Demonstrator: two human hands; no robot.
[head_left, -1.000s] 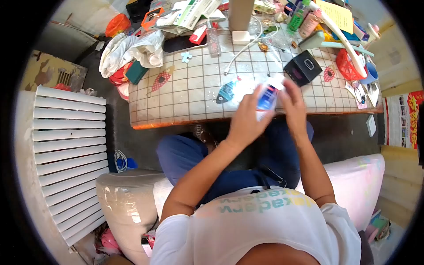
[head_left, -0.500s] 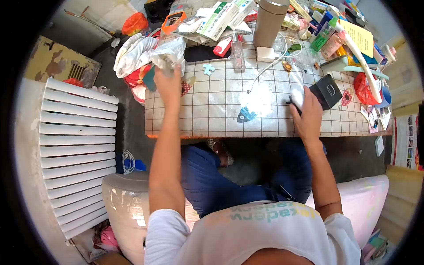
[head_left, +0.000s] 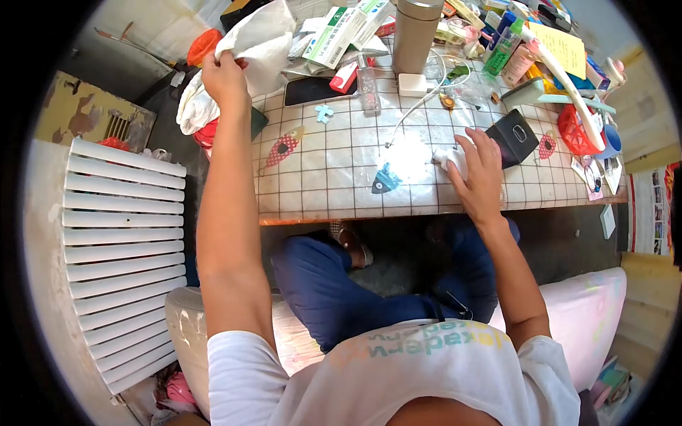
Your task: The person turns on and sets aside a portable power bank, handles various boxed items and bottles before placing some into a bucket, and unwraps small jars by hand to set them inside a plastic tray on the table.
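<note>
My left hand (head_left: pixel 226 79) is raised at the table's far left, its fingers pinching the edge of a white plastic bag (head_left: pixel 261 41) that hangs spread out to the right. My right hand (head_left: pixel 479 170) is low over the right half of the table. A small white thing (head_left: pixel 455 162) shows between its thumb and curved fingers; its kind is partly hidden. Just right of those fingers sits an open-looking black box (head_left: pixel 513 138). Below my left wrist, a dark green flat thing (head_left: pixel 258 122) shows at the table's edge.
A steel thermos (head_left: pixel 414 39) stands at the back, with a white charger (head_left: pixel 412 85) and its cable in front. Nearby lie a black phone (head_left: pixel 309 91), a clear bottle (head_left: pixel 369 92) and a light-blue cross-shaped piece (head_left: pixel 324 113). Bottles and a red basket (head_left: pixel 577 130) crowd the right.
My left hand has moved left and up, and the plastic bag is now stretched out rather than bunched. My right hand has shifted slightly left, away from the black box, its fingers more spread.
</note>
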